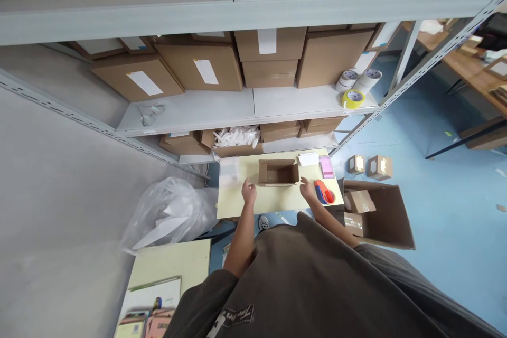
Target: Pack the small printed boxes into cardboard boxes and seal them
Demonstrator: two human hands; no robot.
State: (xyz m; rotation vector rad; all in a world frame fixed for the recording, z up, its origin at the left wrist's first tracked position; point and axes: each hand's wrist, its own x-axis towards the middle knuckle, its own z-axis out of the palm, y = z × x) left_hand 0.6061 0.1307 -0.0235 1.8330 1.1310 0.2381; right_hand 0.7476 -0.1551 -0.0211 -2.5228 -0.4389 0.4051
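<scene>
An open cardboard box (263,174) stands in the middle of a pale yellow table (273,202), its inside bare. My left hand (249,191) is just off the box's left end, fingers loosely bent and apart, with nothing visible in it. Beyond the opposite end, my right hand (306,189) hovers close to the box's corner, its fingers apart and holding nothing that I can see. To the right of that hand lies a red and blue tape dispenser (324,191). White paper (308,159) and a pink printed sheet (326,167) rest at the table's back right.
Metal shelving (198,111) with cartons rises behind the table. Tape rolls (352,97) sit on its shelf. A large carton (390,216) with small boxes stands right; a clear plastic bag (170,211) is at left. Two small boxes (379,167) are on the floor.
</scene>
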